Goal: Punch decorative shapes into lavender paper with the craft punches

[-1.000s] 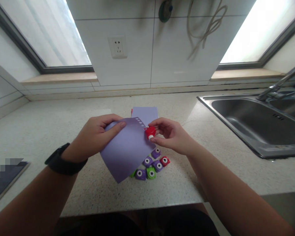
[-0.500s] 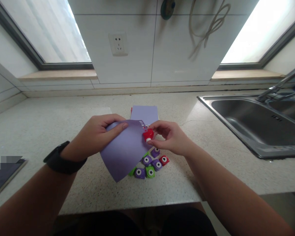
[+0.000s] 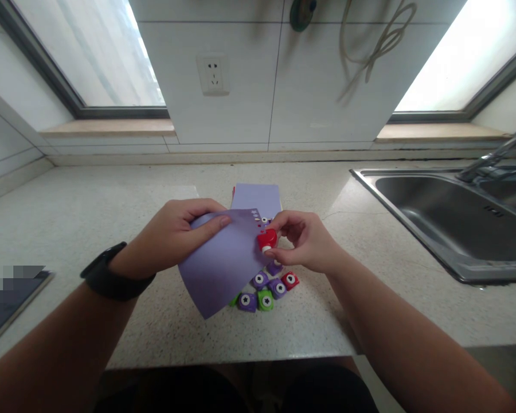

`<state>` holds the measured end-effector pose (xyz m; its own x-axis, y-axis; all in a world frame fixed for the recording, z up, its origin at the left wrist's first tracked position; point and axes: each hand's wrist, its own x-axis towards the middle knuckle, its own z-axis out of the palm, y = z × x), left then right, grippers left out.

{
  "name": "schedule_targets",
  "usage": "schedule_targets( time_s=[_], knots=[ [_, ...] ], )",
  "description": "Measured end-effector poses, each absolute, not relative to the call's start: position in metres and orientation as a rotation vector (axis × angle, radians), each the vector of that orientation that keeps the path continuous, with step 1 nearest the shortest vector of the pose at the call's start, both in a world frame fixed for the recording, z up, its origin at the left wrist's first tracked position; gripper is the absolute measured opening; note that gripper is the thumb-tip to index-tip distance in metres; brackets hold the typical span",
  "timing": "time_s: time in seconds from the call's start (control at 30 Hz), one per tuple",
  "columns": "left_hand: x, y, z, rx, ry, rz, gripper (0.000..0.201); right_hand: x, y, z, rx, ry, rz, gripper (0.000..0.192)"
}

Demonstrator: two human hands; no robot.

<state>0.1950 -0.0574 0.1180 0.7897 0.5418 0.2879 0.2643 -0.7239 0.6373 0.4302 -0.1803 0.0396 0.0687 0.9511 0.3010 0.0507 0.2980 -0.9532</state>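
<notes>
1. Head view: the left hand point(image 3: 176, 235) grips a purple sheet point(image 3: 223, 261), thumb on top and fingers curled behind its upper edge, holding it tilted above the counter point(image 3: 90, 206).
2. The right hand point(image 3: 303, 241) pinches a red punch point(image 3: 267, 240) between thumb and fingers, clamped on the sheet's right edge.
3. A row of small punched holes shows along the sheet's top right corner, just above the red punch.
4. Below the sheet, on the counter, lies a cluster of small punches point(image 3: 266, 289): purple, green and red, touching or just beside one another; some are partly hidden by the sheet.
5. A paper pad point(image 3: 258, 197) of the same purple lies flat on the counter behind the hands.
6. A black watch point(image 3: 107, 275) sits on the left wrist.
7. A steel sink point(image 3: 451, 212) is set in the counter to the right, well apart from the hands.
8. A wall socket point(image 3: 214, 74) sits on the tiles above.
</notes>
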Motion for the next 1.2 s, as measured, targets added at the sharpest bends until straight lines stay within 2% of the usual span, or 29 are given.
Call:
schedule_targets(
  time_s=[0.37, 0.63, 0.8, 1.2],
  knots=[
    [0.1947, -0.0607, 0.1201, 2.410, 0.583, 0.569, 0.026, 0.4278, -0.1818, 0.0439, -1.103, -1.423, 0.907, 0.031],
    [0.1937, -0.0581, 0.1161, 2.411, 0.618, 0.609, 0.031, 0.4271, -0.1810, 0.0425, -1.087, -1.437, 0.861, 0.044],
    [0.1956, -0.0597, 0.1163, 2.419, 0.601, 0.596, 0.029, 0.4257, -0.1793, 0.0389, -1.072, -1.433, 0.862, 0.034],
    [0.1960, -0.0571, 0.1137, 2.376, 0.612, 0.594, 0.029, 0.4238, -0.1806, 0.0353, -1.115, -1.397, 0.901, 0.030]
  ],
)
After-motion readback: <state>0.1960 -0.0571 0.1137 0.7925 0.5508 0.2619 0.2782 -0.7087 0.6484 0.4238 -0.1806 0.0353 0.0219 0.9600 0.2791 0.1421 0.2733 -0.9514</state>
